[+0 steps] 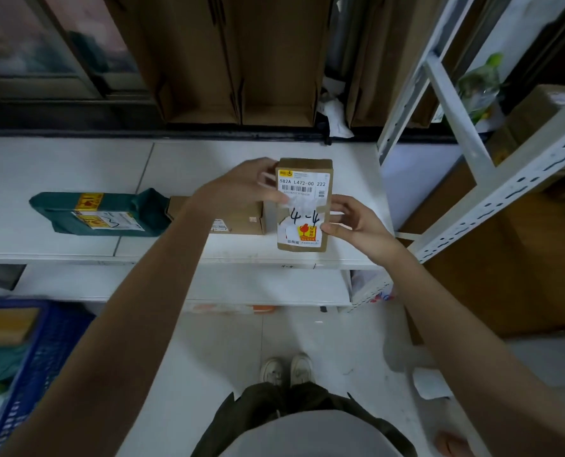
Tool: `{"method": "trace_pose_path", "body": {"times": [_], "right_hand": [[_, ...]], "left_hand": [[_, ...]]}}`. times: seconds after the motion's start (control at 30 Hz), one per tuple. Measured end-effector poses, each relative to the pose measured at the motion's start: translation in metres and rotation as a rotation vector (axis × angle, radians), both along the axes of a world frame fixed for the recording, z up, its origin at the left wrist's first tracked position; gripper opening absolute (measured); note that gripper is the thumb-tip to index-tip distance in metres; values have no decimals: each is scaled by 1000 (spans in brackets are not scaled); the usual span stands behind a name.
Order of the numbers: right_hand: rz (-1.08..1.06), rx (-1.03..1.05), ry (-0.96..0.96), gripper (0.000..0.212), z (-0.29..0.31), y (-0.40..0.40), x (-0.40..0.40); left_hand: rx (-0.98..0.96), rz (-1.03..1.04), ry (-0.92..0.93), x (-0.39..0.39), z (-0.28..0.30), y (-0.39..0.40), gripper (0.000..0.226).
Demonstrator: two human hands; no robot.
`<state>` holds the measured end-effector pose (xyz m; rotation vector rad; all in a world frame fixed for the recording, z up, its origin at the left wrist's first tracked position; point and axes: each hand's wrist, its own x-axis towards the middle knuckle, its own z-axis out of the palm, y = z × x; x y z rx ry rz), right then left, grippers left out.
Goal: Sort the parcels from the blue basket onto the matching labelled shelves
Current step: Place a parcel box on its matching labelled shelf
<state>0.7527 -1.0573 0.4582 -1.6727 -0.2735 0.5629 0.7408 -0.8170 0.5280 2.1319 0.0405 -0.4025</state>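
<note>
While both hands grip it, the small cardboard parcel (304, 206) marked "4-4" stands upright over the front of the white shelf (76, 159). The left hand (241, 189) has its fingers (271, 196) clamped on the parcel's left edge, and the right hand (357, 222) pinches its right edge. A flat brown box (241, 222) lies just left of it, and a green mailer bag (99, 212) lies farther left. The blue basket (34, 364) sits at lower left.
</note>
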Motion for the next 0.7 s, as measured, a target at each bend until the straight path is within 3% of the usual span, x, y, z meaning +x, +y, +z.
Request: {"method": "trace_pose_path", "body": {"times": [0.13,0.47,0.7], "right_hand": [[1,0,11,47,-4,2,18],[10,-299,-55,51,-34,27,47],[6,-371,-32,48,-69,45,57]], "left_hand": [[32,-36,23,26,2,4,74],[269,-85,-27,53,-33,5,62],[326,-39,-57,47,-70,12,61]]}}
